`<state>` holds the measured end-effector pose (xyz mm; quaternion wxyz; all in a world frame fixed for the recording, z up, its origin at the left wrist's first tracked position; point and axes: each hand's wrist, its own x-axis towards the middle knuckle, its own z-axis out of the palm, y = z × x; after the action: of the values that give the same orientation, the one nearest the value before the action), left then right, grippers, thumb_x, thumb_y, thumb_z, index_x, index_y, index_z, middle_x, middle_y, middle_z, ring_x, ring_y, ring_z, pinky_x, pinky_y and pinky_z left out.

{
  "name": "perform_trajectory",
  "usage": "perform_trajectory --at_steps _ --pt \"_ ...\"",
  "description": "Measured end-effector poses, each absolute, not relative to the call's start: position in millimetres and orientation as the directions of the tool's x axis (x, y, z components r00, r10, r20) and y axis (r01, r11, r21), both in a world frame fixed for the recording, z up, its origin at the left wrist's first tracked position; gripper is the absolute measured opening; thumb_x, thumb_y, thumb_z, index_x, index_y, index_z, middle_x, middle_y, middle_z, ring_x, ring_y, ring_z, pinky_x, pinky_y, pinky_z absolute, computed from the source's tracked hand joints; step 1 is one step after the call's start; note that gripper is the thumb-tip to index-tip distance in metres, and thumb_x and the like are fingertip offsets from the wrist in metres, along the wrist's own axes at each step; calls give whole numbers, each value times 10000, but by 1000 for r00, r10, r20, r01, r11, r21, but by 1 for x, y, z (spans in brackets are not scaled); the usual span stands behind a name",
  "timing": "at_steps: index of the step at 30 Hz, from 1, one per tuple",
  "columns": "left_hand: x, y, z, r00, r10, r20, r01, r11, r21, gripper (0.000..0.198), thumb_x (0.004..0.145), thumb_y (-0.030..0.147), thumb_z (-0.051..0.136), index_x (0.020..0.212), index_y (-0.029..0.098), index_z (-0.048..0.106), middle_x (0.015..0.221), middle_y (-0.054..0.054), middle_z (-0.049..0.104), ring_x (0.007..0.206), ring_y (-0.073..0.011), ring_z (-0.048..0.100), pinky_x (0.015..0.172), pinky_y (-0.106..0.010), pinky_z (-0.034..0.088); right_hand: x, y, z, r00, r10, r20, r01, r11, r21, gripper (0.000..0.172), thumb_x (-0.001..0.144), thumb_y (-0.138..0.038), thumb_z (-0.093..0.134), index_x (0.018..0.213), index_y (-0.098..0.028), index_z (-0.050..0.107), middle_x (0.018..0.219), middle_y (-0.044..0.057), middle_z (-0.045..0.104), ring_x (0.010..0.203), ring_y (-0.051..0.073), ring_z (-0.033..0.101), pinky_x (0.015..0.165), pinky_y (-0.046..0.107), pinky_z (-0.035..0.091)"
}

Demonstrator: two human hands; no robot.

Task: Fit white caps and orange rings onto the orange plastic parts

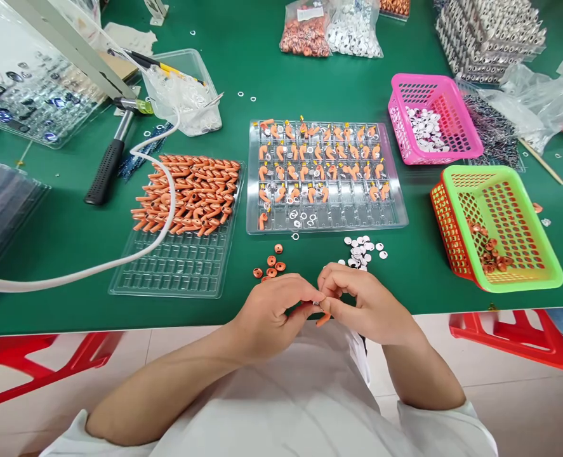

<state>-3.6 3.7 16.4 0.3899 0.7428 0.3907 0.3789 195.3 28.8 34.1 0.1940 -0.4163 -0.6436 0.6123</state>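
Note:
Close together at the table's front edge, my left hand [274, 311] and my right hand [364, 304] pinch a small orange earbud shell [323, 320]. Its stem pokes out below my right fingers; a tiny silvery part shows at my left fingertips, and the rest is hidden. Round copper-coloured caps [271, 271] lie loose beyond my left hand. Beyond my right hand is a scatter of white round stickers [357, 251]. Farther off, a clear tray [329, 219] carries rows of orange earbud shells with wires and several white rings.
Left stand a tray of stacked copper-coloured shells [186, 190], a hammer [107, 165] and a white cable [167, 216] arching over the table. At right are a pink basket [398, 120] of white discs and a green basket [543, 254] with copper caps. Bags [304, 35] lie behind.

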Motion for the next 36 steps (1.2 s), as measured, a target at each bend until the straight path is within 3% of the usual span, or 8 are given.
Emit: perform_trajectory --at_steps 3,7,11,15,18,24,31,36 --pt "-2 3 18 373 897 239 322 -366 873 174 846 30 602 903 164 698 759 -16 740 692 -122 668 657 -212 509 194 29 32 -564 779 -273 311 -106 -945 164 851 -118 553 713 -205 539 857 0 537 712 123 554 582 247 534" --pt "0 7 23 363 932 25 346 -160 925 167 828 52 624 882 177 720 784 -6 751 689 -118 680 624 -195 508 193 28 25 -544 772 -329 338 -157 -928 161 889 -144 526 742 -210 536 869 -11 546 708 120 588 595 255 525" --pt "1 12 27 350 912 -213 221 140 965 121 842 126 637 920 168 721 845 -26 766 716 -136 715 649 -209 554 192 22 21 -477 821 -314 300 -184 -936 136 938 -201 518 804 -216 537 842 -14 582 722 133 643 632 272 524" --pt "2 12 25 272 911 -310 40 311 950 66 833 192 686 875 166 729 822 -26 762 728 -144 718 715 -236 590 193 11 19 -409 878 -250 173 -195 -966 61 940 -244 569 1000 -245 557 936 6 631 810 153 670 689 289 546" --pt "2 11 22 240 916 -323 -72 349 935 77 811 195 729 885 177 737 852 -17 762 776 -138 719 736 -215 596 193 2 15 -365 916 -164 99 -137 -986 249 883 -214 661 1097 -258 541 976 13 648 858 158 658 729 291 553" --pt "6 11 21 231 907 -352 -155 391 907 124 799 188 744 922 177 752 847 -15 756 779 -127 711 739 -203 600 188 -11 7 -243 970 6 172 49 -984 182 902 -144 605 1048 -246 567 918 9 636 804 143 630 746 301 542" --pt "10 11 24 210 912 -352 -180 390 903 31 791 176 726 815 159 737 800 -22 751 763 -131 710 736 -203 589 184 -9 7 -266 917 298 291 371 -882 375 864 -26 577 1161 -252 535 949 31 611 813 155 582 690 293 532" --pt "12 11 26 172 912 -373 -100 393 914 34 780 179 709 786 154 731 768 -33 754 727 -139 705 714 -213 583 184 -10 7 -266 906 329 310 404 -861 388 857 -15 574 1166 -245 530 947 38 603 813 162 579 677 296 533"
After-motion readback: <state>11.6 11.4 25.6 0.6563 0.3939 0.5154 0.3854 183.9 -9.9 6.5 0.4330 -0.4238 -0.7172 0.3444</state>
